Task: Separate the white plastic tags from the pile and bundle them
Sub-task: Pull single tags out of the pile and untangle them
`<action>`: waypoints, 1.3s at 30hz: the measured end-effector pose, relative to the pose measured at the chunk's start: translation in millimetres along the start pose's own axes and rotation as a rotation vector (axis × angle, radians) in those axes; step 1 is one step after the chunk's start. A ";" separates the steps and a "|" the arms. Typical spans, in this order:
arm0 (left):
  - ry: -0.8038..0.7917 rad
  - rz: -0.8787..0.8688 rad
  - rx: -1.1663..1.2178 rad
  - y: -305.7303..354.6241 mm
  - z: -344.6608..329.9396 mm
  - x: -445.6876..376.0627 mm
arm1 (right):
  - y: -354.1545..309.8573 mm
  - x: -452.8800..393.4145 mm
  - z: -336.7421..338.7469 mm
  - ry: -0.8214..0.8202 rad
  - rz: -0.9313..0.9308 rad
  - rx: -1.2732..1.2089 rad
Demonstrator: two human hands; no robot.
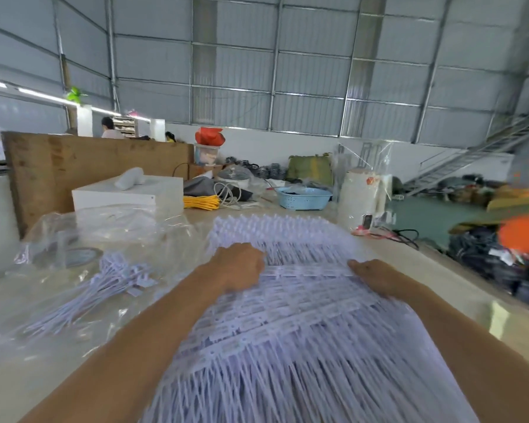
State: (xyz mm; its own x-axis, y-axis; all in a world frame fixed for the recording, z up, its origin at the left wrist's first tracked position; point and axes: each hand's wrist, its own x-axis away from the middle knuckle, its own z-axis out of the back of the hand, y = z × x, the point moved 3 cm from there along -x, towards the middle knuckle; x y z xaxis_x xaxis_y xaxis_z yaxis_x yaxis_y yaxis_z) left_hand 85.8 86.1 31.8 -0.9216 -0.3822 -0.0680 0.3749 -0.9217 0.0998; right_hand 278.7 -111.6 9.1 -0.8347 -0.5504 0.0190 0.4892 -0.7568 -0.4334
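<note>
- Head view: the pile of white plastic tags (287, 315) lies heaped on the table (440, 270) right in front of me, so both arms reach it.
- My left hand (242, 267) is knuckles-up on the pile, fingers curled into the strips, apparently gripping one layer.
- My right hand (376, 277) lies flat on the pile's right edge, fingers straight and together, steadying it, I judge.
- A separated bundle (104, 285) lies to the left, on clear plastic sheeting (74, 300).

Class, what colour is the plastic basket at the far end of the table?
Light blue basket, head view.
</note>
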 end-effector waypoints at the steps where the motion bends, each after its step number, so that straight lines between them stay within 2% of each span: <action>1: -0.066 0.039 0.016 -4.1 -7.8 -8.6 | 7.1 0.6 -3.1 0.007 0.006 -0.075; 3: -0.165 0.090 0.077 -14.2 -20.5 -18.6 | 11.4 3.1 -6.4 0.047 0.087 -0.155; 6: -0.114 0.093 0.218 -24.7 -29.0 -23.0 | 13.2 3.0 -8.6 0.033 0.210 -0.186; 11: 0.050 0.043 0.085 -18.9 -10.0 -21.1 | 29.5 -4.3 -7.7 0.098 0.166 -0.320; 14: -0.002 -0.053 0.179 -18.3 1.2 -15.9 | 32.8 -7.4 -5.7 0.144 0.170 -0.297; 16: -0.016 -0.100 0.135 -20.2 2.6 -14.1 | 31.0 -7.2 -3.2 0.167 0.170 -0.256; 21: 0.003 -0.019 0.026 -22.2 -1.0 -13.9 | 26.4 -4.9 4.2 0.199 0.194 -0.146; 25: 0.208 -0.041 0.001 -10.2 27.1 -6.6 | 24.9 2.1 16.4 0.248 0.236 -0.106; 28: 0.361 -0.098 0.049 0.3 61.1 2.3 | 23.8 14.5 41.4 0.290 0.362 -0.301; 31: 0.411 -0.131 0.164 3.6 90.7 11.0 | 24.6 30.0 70.3 0.238 0.383 -0.748; 33: 0.279 -0.102 0.219 -2.1 98.6 14.5 | 22.2 29.7 76.0 0.149 0.315 -1.025; 35: 0.028 -0.017 0.133 -11.5 94.5 16.0 | 12.3 29.2 67.2 0.005 0.230 -1.196; 37: -0.223 0.090 -0.015 -20.3 81.8 19.9 | 1.4 31.3 47.8 -0.107 0.172 -1.190; 39: -0.388 0.158 -0.082 -24.5 70.2 23.7 | -4.9 32.8 28.1 -0.101 0.155 -1.075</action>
State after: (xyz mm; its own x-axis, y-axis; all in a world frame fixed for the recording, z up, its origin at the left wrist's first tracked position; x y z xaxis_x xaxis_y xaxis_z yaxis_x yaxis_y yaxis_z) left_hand 47.7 104.3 97.4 -0.8159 -0.4802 0.3219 0.5070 -0.8620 -0.0010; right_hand 256.1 -135.9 37.2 -0.7345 -0.6767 -0.0516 0.0698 0.0003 -0.9976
